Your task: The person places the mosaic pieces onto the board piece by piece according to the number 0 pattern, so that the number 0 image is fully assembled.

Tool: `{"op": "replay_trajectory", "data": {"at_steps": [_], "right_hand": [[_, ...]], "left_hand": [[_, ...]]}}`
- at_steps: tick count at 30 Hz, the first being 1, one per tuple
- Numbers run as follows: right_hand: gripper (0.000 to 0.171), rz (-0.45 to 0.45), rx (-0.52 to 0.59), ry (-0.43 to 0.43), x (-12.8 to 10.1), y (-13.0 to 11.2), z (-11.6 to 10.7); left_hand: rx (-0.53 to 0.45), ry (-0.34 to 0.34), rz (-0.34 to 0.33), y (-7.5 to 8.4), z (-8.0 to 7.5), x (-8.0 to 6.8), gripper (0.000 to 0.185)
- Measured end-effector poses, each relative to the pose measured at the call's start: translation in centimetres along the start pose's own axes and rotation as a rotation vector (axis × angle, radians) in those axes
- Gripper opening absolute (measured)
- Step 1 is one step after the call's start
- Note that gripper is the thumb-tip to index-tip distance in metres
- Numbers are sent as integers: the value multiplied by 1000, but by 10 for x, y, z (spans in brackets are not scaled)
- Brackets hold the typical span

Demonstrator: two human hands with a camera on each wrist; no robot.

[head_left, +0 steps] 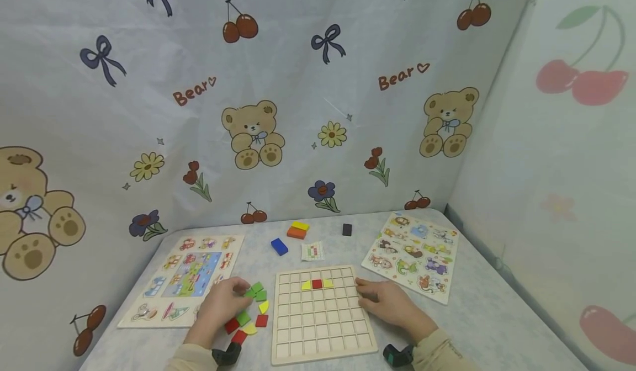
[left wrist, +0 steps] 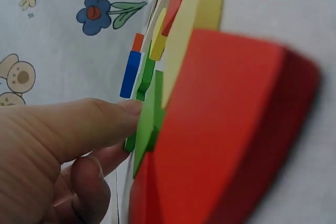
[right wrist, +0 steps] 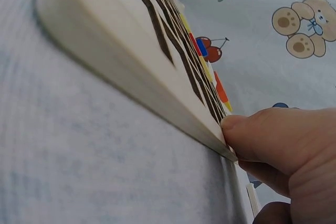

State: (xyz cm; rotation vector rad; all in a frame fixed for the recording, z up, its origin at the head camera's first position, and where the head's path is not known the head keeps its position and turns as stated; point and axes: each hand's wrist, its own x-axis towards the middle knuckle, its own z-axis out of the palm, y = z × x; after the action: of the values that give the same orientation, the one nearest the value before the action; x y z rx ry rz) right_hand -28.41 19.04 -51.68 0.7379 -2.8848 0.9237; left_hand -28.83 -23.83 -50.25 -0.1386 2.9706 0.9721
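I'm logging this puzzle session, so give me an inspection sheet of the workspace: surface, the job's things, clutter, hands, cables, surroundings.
Surface: grey table, covered with cloth.
Job's things: wooden grid board with a red tile between two yellow ones in its second row; loose pile of green, red and yellow tiles left of the board.
Clutter: two animal and vehicle picture puzzles, blue block, orange-yellow block, black block, pattern card.
Hands: left hand touches green tiles in the pile; right hand rests on the board's right edge, thumb pressed against it.
Cables: nothing seen.
Surroundings: bear-and-cherry print curtain all round.
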Motion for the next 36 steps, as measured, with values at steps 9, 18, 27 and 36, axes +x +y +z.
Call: {"op": "replay_trajectory", "data": {"at_steps": [9,18,27,36], "right_hand": [[35,-2,-17,3,0,-1,-1],[36,-5,0,-11,1,2,0],[36,18,20,-18,2,-1,-2],[38,20,34,-39,2,0,-1]], "left_hand": [[-56,84,8,16,6,-4,27],[-159,55,164,45,37,-10,19],[-180,-24,287,59,54,-19,15],[-146,-49,346,65,67,-21,15]]}}
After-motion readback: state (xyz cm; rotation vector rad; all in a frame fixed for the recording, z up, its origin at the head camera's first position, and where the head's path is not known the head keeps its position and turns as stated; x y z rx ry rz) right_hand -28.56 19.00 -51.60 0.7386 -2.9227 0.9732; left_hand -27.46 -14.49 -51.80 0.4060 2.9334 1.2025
